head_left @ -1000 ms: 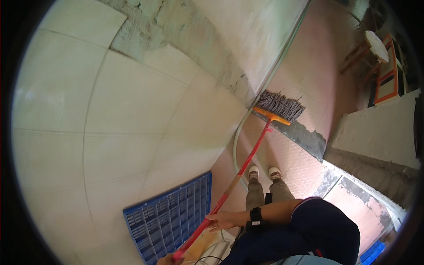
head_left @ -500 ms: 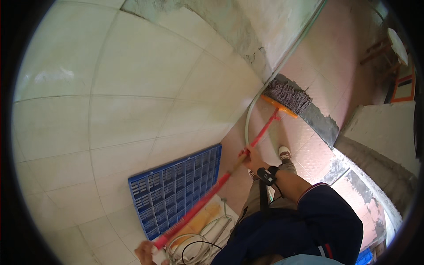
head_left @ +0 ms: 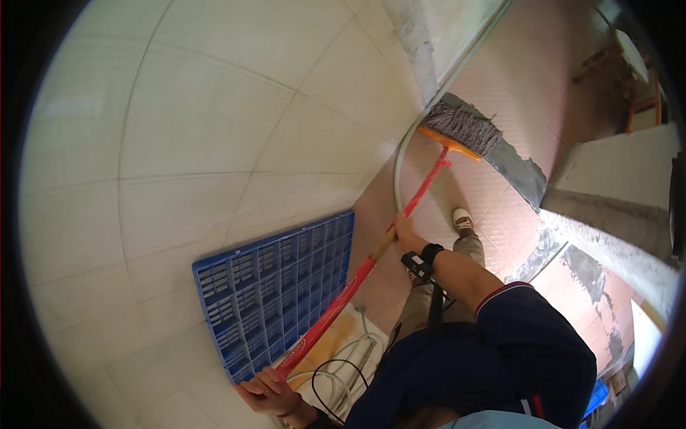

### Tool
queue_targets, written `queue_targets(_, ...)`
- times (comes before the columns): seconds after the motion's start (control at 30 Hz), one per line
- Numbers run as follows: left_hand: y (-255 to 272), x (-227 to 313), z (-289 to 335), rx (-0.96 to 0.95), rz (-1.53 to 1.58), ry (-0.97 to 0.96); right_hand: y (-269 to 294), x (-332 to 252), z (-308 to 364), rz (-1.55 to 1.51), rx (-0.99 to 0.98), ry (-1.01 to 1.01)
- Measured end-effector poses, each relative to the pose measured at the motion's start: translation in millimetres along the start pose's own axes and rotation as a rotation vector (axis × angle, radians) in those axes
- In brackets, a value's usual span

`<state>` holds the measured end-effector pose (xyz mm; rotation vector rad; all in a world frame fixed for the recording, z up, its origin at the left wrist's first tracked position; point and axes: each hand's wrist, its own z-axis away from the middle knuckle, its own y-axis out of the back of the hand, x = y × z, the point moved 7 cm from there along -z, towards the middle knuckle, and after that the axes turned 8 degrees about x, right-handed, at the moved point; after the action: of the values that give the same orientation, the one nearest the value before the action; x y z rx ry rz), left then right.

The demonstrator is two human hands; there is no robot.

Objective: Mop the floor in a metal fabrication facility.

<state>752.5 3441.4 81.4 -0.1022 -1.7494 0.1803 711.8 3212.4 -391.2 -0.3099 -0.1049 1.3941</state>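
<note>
A long mop (head_left: 330, 313) with a red handle slants from lower left to upper right. My left hand (head_left: 270, 393) is closed round the upper end of the handle. Farther down the shaft, next to a tan section, my right hand (head_left: 407, 234) grips it, with a black device strapped to that wrist. The mop's orange head (head_left: 451, 144) carries a grey string fringe (head_left: 464, 127), which rests on the floor against a dark grey cement strip (head_left: 520, 171).
A blue plastic grid pallet (head_left: 279, 286) leans on the tiled wall (head_left: 193, 143) at left. A pale hose (head_left: 401, 171) bends round the wall's corner near the mop head. Coiled tubing (head_left: 350, 357) lies beside me. A stool (head_left: 630, 56) stands at far right.
The view has shifted a little. My left hand and the handle's upper end have moved right and slightly up in the picture. Both hands keep their hold on the mop.
</note>
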Motion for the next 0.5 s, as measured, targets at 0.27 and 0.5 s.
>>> queue_targets(0.27, 150.8, 45.9, -40.2, -0.035, 0.202, 0.096, 12.2, 129.1, 51.1, 0.276, 0.018, -0.007)
queue_targets(0.5, 162.7, 102.3, -39.4, -0.046, -0.021, 0.030, 56.4, 238.0, 97.6, 0.085, -0.031, -0.254)
